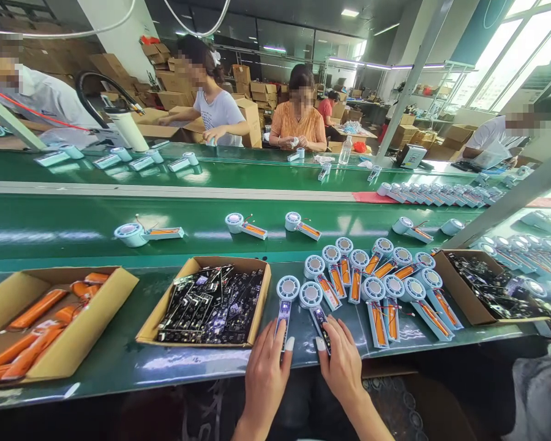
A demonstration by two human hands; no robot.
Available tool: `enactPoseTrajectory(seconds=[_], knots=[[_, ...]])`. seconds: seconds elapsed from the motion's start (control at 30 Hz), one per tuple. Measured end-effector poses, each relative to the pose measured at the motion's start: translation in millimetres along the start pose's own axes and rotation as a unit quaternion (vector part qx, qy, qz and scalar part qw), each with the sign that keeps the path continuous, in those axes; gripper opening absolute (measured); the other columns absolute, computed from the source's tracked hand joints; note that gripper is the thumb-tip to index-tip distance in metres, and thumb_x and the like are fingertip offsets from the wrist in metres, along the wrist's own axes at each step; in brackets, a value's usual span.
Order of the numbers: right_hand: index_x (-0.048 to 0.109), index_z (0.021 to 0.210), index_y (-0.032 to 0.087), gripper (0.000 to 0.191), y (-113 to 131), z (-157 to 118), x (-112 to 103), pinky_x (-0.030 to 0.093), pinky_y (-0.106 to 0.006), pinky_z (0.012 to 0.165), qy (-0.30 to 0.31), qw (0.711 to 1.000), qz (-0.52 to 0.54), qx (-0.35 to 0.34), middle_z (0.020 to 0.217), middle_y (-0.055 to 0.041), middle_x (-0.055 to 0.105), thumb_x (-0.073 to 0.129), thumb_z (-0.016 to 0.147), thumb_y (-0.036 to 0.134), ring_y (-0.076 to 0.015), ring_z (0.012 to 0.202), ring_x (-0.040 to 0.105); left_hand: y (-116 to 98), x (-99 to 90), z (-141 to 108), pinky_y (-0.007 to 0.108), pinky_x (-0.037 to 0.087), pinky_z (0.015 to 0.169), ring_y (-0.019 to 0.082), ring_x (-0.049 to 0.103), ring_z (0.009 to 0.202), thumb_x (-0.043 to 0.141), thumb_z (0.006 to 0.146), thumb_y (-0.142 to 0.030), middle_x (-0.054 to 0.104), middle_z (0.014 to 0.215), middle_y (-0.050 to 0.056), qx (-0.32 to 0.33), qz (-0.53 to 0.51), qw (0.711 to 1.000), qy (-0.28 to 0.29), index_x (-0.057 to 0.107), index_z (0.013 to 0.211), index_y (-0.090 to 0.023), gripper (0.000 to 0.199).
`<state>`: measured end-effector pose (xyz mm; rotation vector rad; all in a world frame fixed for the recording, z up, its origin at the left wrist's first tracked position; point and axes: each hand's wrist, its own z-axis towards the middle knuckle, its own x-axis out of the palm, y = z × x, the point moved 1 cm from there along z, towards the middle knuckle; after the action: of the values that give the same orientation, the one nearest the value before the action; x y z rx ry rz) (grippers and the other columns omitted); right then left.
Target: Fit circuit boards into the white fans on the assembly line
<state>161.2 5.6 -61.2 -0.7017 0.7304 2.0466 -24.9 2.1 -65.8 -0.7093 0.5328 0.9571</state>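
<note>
With our left hand (267,364) gripping the left fan (287,295) and right hand (341,355) the right fan (311,299), we apparently seat circuit boards (320,317); next, press evenly.

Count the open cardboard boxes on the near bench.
3. The left box holds orange cylinders; the middle box, left of the left hand, holds black circuit boards; the right box, right of the right hand, holds similar boards. More may hide at the crowded right end.

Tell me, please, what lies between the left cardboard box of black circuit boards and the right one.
In the head view, the left hand and right hand, each on a pale-blue round-headed device, plus a cluster of similar devices with orange cells.
</note>
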Motion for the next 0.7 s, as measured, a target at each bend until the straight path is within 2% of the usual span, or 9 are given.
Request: enactPoseTrajectory(seconds=[0.37,0.7], knots=[[0.051,0.133,0.012,0.037,-0.9,-1.1,1.2,0.058,-0.049,0.094,-0.003,1.000,0.002,-0.001,0.119,-0.0166,0.070,0.041,0.098,0.016,-0.0275,0.115,0.066,0.0,0.3,0.0,0.042,0.059,0.091,0.027,0.068,0.112,0.046,0.102,-0.021,0.071,0.123,0.013,-0.010,-0.004,1.000,-0.003,0.035,0.153,-0.022,0.053],[0.043,0.149,0.019,0.055,2.6,5.6,-5.2,0.056,-0.048,0.097,0.038,0.999,-0.015,0.002,0.125,-0.0120,0.068,0.040,0.095,0.011,-0.0271,0.117,0.064,-4.6,0.1,10.3,0.047,0.057,0.096,0.029,0.063,0.119,0.043,0.098,-0.017,0.067,0.133,0.010,-0.070,-0.046,0.994,0.064,0.032,0.155,-0.025,0.059]])
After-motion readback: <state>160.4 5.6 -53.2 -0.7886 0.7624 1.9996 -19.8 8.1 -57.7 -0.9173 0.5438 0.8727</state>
